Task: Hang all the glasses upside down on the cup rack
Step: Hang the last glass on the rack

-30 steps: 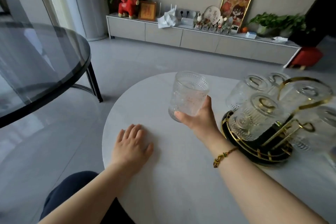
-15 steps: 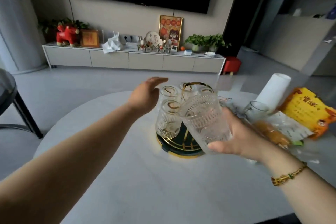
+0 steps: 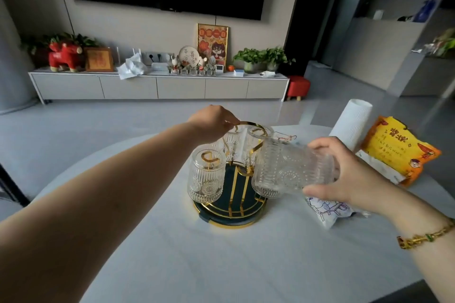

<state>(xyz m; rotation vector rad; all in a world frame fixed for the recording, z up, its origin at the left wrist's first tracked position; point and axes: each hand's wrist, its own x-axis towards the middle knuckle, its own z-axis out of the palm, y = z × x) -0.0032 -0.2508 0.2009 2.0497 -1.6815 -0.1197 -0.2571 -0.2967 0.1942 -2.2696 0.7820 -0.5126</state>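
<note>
A gold-wire cup rack on a dark round base [image 3: 222, 216] stands mid-table. Several ribbed clear glasses hang upside down on it, one at the front left [image 3: 206, 176] and others behind. My left hand [image 3: 212, 122] pinches the rack's gold top ring [image 3: 248, 124]. My right hand [image 3: 344, 174] grips another ribbed glass [image 3: 291, 167], tipped on its side with its mouth toward the rack, just right of the rack and in front of a hanging glass.
The white round table [image 3: 221, 265] holds a white paper roll [image 3: 352, 123], an orange snack bag [image 3: 398, 150] and a crumpled printed wrapper [image 3: 330, 211] at the right. A TV console [image 3: 157, 86] and red stool [image 3: 298, 86] stand beyond.
My left hand rose from the table and took hold of the rack's top ring. My right hand carried the glass over to the rack's right side and tipped it sideways.
</note>
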